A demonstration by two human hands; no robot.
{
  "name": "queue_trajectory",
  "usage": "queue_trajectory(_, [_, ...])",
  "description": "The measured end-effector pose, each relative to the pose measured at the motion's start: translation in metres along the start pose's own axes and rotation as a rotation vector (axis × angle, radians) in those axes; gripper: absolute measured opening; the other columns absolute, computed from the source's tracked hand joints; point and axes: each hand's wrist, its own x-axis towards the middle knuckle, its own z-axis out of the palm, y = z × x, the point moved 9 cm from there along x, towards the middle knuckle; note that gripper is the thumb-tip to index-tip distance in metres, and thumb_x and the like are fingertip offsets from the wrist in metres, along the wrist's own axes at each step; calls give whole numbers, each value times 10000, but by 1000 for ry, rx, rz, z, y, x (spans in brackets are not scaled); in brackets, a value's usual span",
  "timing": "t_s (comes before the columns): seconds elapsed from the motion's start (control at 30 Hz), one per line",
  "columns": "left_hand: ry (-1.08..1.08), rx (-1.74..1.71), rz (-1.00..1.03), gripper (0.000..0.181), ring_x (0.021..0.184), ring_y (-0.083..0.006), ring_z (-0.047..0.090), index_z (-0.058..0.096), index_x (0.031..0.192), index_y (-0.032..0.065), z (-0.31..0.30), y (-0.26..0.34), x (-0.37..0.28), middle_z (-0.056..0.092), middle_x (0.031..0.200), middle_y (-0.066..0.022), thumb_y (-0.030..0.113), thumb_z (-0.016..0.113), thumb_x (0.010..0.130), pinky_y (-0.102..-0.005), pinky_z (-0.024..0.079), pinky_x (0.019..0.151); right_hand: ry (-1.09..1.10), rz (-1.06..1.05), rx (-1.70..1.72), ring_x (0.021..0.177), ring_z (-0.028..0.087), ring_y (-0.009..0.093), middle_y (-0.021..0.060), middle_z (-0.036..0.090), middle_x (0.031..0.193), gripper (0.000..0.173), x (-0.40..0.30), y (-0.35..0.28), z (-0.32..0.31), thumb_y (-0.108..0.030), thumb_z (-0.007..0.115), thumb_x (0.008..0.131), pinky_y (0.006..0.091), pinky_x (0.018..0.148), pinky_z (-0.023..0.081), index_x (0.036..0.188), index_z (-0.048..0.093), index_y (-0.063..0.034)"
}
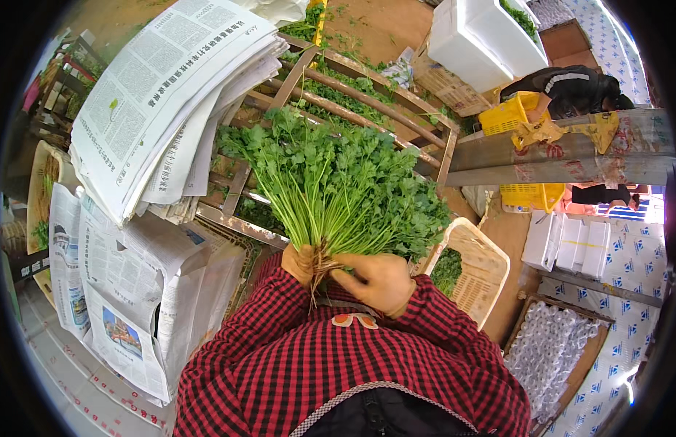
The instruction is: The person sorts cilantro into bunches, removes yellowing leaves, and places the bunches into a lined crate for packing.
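Observation:
A large bunch of fresh coriander (pixel 329 180) fans out away from me, leaves at the far end and brown roots (pixel 320 265) towards my body. My left hand (pixel 298 266) is closed around the left side of the stem bases, just above the roots. From the right, my right hand (pixel 379 281) brings its thumb and forefinger onto the root ends. Under the leaves is a rusty metal rack (pixel 359 114) with bars, which the bunch partly covers.
Stacked newspapers (pixel 168 82) rise at left, with more newspaper sheets (pixel 119 289) below. A cream plastic crate (pixel 480 262) holding greens stands at right. Beyond are white foam boxes (pixel 474 43), yellow crates (pixel 507 114) and a bending person (pixel 578 90). A grey beam (pixel 561 158) crosses at right.

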Motion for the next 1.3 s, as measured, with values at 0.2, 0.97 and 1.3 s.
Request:
queue_trajectory(0.2, [218, -6, -199, 446, 1035, -283, 681, 513, 1359, -23, 7, 4, -4, 667, 1208, -174, 221, 631, 1005, -389, 604, 857, 189, -319, -415, 1349, 501, 338, 118, 567, 1416, 662, -27, 5, 19, -234, 813, 721, 527, 1089, 424, 1356, 632, -279])
queue_trajectory(0.97, [42, -50, -415, 410, 1162, -239, 627, 458, 1422, -36, 33, 64, -54, 557, 1333, -184, 122, 495, 1046, -391, 546, 986, 154, -540, -415, 1181, 599, 298, 72, 608, 1314, 358, 45, -9, 68, -218, 611, 845, 441, 1013, 495, 1197, 631, -159])
queue_trajectory(1.3, [335, 153, -90, 618, 962, -292, 730, 409, 1485, -29, -10, 190, -73, 650, 1277, -235, 384, 532, 1042, -332, 610, 790, 468, -51, 412, 857, 626, 265, 143, 691, 1114, 249, 69, 52, -128, -113, 569, 971, 363, 743, 552, 1170, 658, 9])
